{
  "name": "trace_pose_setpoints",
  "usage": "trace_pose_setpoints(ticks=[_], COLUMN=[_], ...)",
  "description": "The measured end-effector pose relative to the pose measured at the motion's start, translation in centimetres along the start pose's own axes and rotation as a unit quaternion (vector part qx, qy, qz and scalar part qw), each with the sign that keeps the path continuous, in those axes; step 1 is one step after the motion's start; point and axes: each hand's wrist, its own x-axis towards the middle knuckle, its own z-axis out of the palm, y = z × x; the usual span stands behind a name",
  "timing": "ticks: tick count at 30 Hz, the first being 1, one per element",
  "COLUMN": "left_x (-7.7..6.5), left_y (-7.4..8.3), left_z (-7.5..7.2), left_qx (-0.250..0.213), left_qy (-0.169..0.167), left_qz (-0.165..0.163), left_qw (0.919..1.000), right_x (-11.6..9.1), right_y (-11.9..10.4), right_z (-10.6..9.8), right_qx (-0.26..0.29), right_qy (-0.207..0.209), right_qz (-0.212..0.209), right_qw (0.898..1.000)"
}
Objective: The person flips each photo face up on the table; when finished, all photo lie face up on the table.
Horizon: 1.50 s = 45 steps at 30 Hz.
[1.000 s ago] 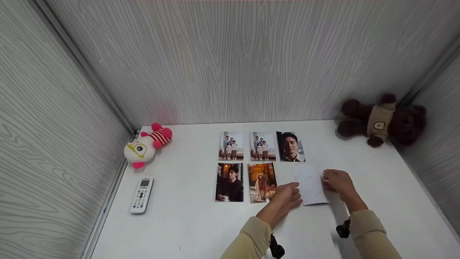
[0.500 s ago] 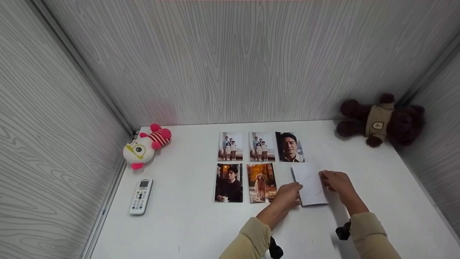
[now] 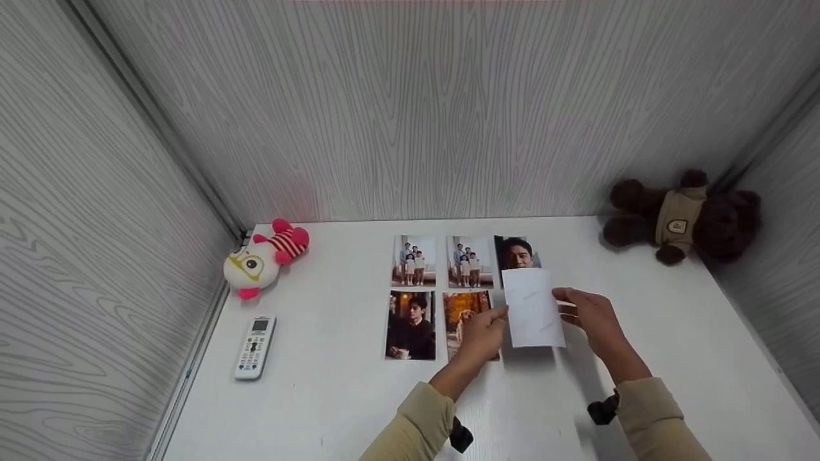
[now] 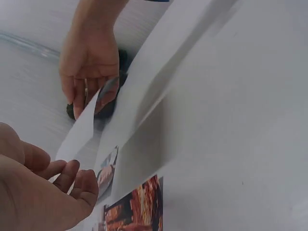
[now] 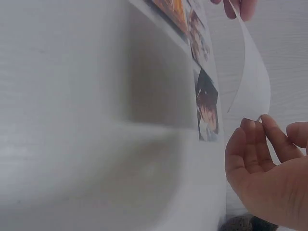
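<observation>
A photo print (image 3: pixel 533 310), its white back facing up, is raised off the table and slightly bowed in the right wrist view. My left hand (image 3: pixel 482 336) pinches its left edge, while my right hand (image 3: pixel 596 320) pinches the right edge with thumb and fingers. The print's picture side cannot be made out. Beneath my left hand lies a photo of a golden dog (image 3: pixel 459 307), partly covered. Behind the raised print, a portrait photo (image 3: pixel 514 250) is half hidden. Left of the dog lies a photo of a seated person in dark clothes (image 3: pixel 410 330).
Two matching family photos (image 3: pixel 414 262) lie in the back row. A white remote control (image 3: pixel 255 349) and a pink-and-white plush toy (image 3: pixel 266 259) are at the left. A brown teddy bear (image 3: pixel 679 218) lies at the back right. Wood-grain panels (image 3: pixel 410 115) enclose the table.
Both hands have lifted the white-backed print from the table and shifted it left and away from me. It now overlaps the portrait photo in the head view.
</observation>
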Motion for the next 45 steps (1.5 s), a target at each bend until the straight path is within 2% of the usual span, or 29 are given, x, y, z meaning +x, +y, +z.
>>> trace_pose_setpoints(ticks=[7,10,14,21,28,45], left_x=[-0.1,-0.1,0.0,0.0,0.2,0.5], left_y=[-1.0,-1.3,-1.6,-1.5,-1.5,-1.2], left_z=[-3.3,-4.3,-5.2,-5.9,-6.0,-6.8], left_qx=[0.019,0.034,0.042,0.036,0.039,0.016], left_qy=[-0.006,0.007,0.039,0.1,0.143,0.167], left_qz=[0.071,0.101,0.119,0.14,0.166,0.167], left_qw=[0.9973,0.9943,0.9912,0.9845,0.9749,0.9715], right_x=[-0.1,-0.3,-0.3,0.0,0.1,0.0], right_y=[-0.5,-0.8,-1.2,-1.6,-1.9,-2.6], right_z=[1.7,2.4,3.1,4.2,5.0,5.2], right_qx=[0.021,0.028,0.034,0.03,-0.018,-0.052], right_qy=[-0.025,-0.037,-0.046,-0.028,-0.001,0.019], right_qz=[-0.023,-0.031,-0.047,-0.074,-0.104,-0.118], right_qw=[0.999,0.998,0.997,0.996,0.994,0.991])
